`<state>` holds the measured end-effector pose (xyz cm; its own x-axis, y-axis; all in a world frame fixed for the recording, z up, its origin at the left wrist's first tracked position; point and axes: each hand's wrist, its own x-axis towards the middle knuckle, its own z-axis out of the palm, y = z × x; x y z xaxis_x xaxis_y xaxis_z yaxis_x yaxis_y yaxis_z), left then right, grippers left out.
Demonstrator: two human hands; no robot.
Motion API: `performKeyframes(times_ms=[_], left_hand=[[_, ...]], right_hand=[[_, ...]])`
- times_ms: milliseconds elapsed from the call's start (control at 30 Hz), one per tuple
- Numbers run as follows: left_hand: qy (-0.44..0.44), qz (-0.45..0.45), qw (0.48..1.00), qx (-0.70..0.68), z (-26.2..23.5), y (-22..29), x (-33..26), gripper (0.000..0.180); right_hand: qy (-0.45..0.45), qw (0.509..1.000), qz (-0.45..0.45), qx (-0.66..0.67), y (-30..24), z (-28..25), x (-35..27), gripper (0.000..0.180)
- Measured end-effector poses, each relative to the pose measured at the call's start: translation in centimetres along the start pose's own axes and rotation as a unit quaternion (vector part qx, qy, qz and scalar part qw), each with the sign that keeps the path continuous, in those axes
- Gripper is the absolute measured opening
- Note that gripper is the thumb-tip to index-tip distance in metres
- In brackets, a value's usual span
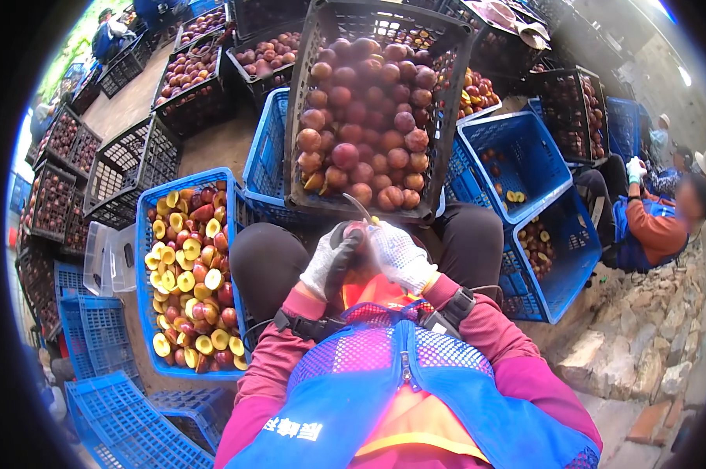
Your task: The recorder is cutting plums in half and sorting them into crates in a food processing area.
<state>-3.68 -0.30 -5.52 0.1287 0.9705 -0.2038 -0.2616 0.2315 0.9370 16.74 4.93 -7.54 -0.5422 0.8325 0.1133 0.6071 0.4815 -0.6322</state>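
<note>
L hand (336, 256) curled rnd plum (356, 229), R hand (400, 256) rnd knife (358, 205); wht lettering (309, 431), blue vest (349, 391).

Left hand (329, 259) curled, right hand (401, 256) curled beside it, 2 forearms (487, 332) angled inward

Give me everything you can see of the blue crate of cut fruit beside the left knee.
The blue crate looks like plastic: four-sided, open-topped, with a plain rim. It is heaped with cut fruit, yellow flesh and red skins, many pieces cut face up. It sits upright, left of the left knee; whether they touch is unclear. The left hand and right hand are clear of it. What it stands on is hidden.
</note>
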Motion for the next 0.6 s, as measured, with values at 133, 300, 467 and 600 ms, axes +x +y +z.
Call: performKeyframes(times_ms=[133,300,467,600], left_hand=[[0.116,0.169,0.935,0.29,0.0,-2.3,1.6,0.056],[0.144,0.222,0.937,0.23,-0.4,1.3,2.3,0.059],[-0.047,-0.003,0.928,-0.37,0.0,2.3,1.1,0.055],[-0.067,0.012,0.904,-0.422,-0.3,0.2,0.8,0.053]], right_hand=[[0.019,0.996,0.041,-0.072,-0.1,0.1,-0.8,0.038],[0.024,0.982,0.101,-0.159,-2.1,-4.5,-2.7,0.035],[0.149,0.984,0.008,-0.101,-3.4,-6.0,-3.2,0.027],[0.121,0.985,-0.044,-0.117,-4.8,-6.7,-4.4,0.024]])
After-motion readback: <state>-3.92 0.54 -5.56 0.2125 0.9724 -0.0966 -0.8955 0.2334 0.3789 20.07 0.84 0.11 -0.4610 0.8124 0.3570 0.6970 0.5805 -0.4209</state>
